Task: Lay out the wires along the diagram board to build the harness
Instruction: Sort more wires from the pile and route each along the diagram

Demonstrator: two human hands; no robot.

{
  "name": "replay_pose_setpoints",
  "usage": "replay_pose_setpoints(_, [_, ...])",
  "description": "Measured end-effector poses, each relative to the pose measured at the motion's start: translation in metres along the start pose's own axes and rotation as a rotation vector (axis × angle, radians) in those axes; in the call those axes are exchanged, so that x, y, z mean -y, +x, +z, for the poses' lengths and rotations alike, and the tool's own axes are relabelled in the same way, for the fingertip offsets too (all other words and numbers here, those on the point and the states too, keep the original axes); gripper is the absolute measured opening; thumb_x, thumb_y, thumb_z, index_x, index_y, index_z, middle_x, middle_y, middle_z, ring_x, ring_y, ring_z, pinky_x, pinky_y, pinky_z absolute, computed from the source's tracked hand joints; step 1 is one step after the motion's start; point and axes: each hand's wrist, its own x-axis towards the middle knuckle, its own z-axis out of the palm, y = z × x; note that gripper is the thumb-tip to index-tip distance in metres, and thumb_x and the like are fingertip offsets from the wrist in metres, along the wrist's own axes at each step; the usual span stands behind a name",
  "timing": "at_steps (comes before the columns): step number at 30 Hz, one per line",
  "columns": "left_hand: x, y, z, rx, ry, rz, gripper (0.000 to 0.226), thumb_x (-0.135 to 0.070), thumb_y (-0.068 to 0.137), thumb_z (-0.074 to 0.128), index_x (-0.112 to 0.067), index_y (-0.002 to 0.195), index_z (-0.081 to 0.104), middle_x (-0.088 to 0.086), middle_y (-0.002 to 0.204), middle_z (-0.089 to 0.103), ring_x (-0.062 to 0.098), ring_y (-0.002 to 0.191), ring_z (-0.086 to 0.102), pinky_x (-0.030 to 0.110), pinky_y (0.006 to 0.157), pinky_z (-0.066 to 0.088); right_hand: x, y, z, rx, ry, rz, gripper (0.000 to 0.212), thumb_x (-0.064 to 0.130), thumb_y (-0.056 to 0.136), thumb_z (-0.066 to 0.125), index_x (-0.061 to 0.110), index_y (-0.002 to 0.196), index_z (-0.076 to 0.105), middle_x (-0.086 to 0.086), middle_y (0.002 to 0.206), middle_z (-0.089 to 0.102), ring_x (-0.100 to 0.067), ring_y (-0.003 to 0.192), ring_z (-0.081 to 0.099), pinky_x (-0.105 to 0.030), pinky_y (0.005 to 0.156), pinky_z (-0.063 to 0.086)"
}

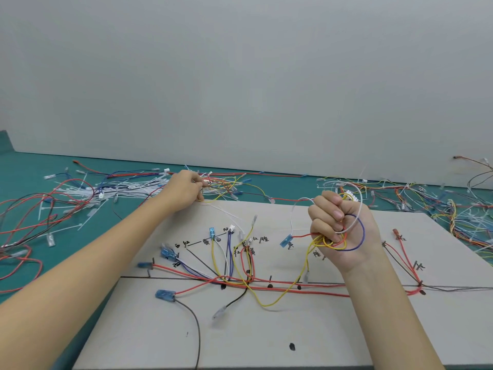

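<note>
Surface, teal, carrying diagram board, pale, hand-lettered, with pegs along a drawn trunk line. Harness on board: red, yellow, blue, white and black wires running lengthwise along the trunk, branches rising to blue-sleeved terminals. Loose wire pile beyond board's far-left corner. Left hand, nearer that pile, fingers pinched on a strand at board's far edge. Right hand, above board's right half, fisted around coiled bundle of yellow, blue, white and red wires.

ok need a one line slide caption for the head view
Right hand grips a wire bundle over the board; left hand picks from the loose wires behind it.
</note>
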Motion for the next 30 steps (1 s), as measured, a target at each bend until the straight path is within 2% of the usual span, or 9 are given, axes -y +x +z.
replay_pose_setpoints(2, [0.002, -0.001, 0.0, -0.032, 0.07, 0.036, 0.021, -0.008, 0.098, 0.048, -0.005, 0.101, 0.068, 0.012, 0.085, 0.069, 0.018, 0.069, 0.053, 0.027, 0.067, 0.037, -0.001, 0.0, 0.0, -0.015, -0.006, -0.004, 0.02, -0.006, 0.044, 0.045, 0.011, 0.055, 0.044, 0.002, 0.045, 0.031, -0.007, 0.042, 0.011, -0.014, 0.027, 0.015])
replay_pose_setpoints(6, [0.005, -0.002, 0.0, -0.097, 0.141, 0.088, 0.022, -0.011, 0.097, 0.054, 0.001, 0.091, 0.071, 0.012, 0.076, 0.062, 0.023, 0.07, 0.049, 0.029, 0.062, 0.033, -0.001, 0.001, 0.0, -0.035, -0.025, -0.005, 0.021, -0.006, 0.043, 0.045, 0.011, 0.054, 0.045, 0.002, 0.045, 0.031, -0.007, 0.042, 0.01, -0.014, 0.027, 0.015])
replay_pose_setpoints(10, [0.01, -0.001, -0.002, -0.047, -0.081, 0.023, 0.024, -0.012, 0.098, 0.053, -0.001, 0.083, 0.069, 0.012, 0.078, 0.067, 0.021, 0.068, 0.057, 0.024, 0.055, 0.044, -0.001, 0.0, -0.001, -0.037, -0.015, -0.007, 0.022, -0.007, 0.042, 0.046, 0.012, 0.055, 0.044, 0.002, 0.045, 0.031, -0.007, 0.042, 0.011, -0.014, 0.027, 0.015])
replay_pose_setpoints(14, [0.011, 0.002, -0.006, 0.011, -0.281, -0.057, 0.029, -0.014, 0.098, 0.054, -0.006, 0.073, 0.066, 0.007, 0.072, 0.066, 0.014, 0.062, 0.057, 0.017, 0.048, 0.046, 0.0, 0.0, -0.001, -0.031, 0.007, -0.007, 0.024, -0.008, 0.041, 0.046, 0.011, 0.056, 0.044, 0.002, 0.045, 0.031, -0.007, 0.042, 0.011, -0.015, 0.027, 0.016])
replay_pose_setpoints(18, [0.013, 0.002, -0.012, 0.089, -0.44, -0.129, 0.018, -0.012, 0.096, 0.058, -0.001, 0.084, 0.067, 0.012, 0.076, 0.064, 0.016, 0.062, 0.057, 0.016, 0.043, 0.044, 0.0, 0.001, -0.001, -0.028, 0.005, -0.014, 0.025, -0.009, 0.04, 0.048, 0.01, 0.056, 0.045, 0.002, 0.045, 0.031, -0.007, 0.042, 0.011, -0.015, 0.026, 0.017])
replay_pose_setpoints(22, [0.013, 0.001, -0.015, 0.148, -0.618, -0.187, 0.013, -0.006, 0.094, 0.059, 0.003, 0.097, 0.068, 0.011, 0.078, 0.063, 0.017, 0.065, 0.057, 0.016, 0.051, 0.052, 0.0, 0.001, 0.0, -0.041, -0.008, -0.021, 0.025, -0.008, 0.04, 0.047, 0.011, 0.055, 0.045, 0.002, 0.045, 0.031, -0.007, 0.043, 0.011, -0.015, 0.026, 0.017])
replay_pose_setpoints(25, [0.013, 0.001, -0.017, 0.17, -0.695, -0.243, 0.013, -0.004, 0.094, 0.056, 0.002, 0.094, 0.068, 0.01, 0.079, 0.065, 0.017, 0.071, 0.059, 0.017, 0.06, 0.055, 0.0, 0.0, -0.001, -0.035, -0.005, -0.025, 0.027, -0.009, 0.037, 0.048, 0.011, 0.055, 0.044, 0.002, 0.045, 0.031, -0.007, 0.043, 0.011, -0.015, 0.026, 0.017])
replay_pose_setpoints(28, [0.013, 0.001, -0.017, 0.169, -0.748, -0.277, 0.014, 0.0, 0.094, 0.054, 0.004, 0.092, 0.067, 0.011, 0.08, 0.064, 0.018, 0.071, 0.06, 0.018, 0.06, 0.056, -0.001, 0.0, -0.001, -0.018, 0.001, -0.02, 0.032, -0.01, 0.033, 0.054, 0.011, 0.056, 0.045, 0.001, 0.046, 0.032, -0.007, 0.043, 0.011, -0.015, 0.026, 0.018])
replay_pose_setpoints(30, [0.013, 0.002, -0.017, 0.167, -0.771, -0.297, 0.013, 0.001, 0.093, 0.055, 0.005, 0.092, 0.067, 0.011, 0.082, 0.066, 0.017, 0.072, 0.061, 0.019, 0.061, 0.057, 0.0, 0.0, 0.0, -0.041, -0.019, -0.026, 0.028, -0.008, 0.035, 0.049, 0.011, 0.055, 0.044, 0.002, 0.045, 0.031, -0.008, 0.043, 0.011, -0.015, 0.026, 0.017])
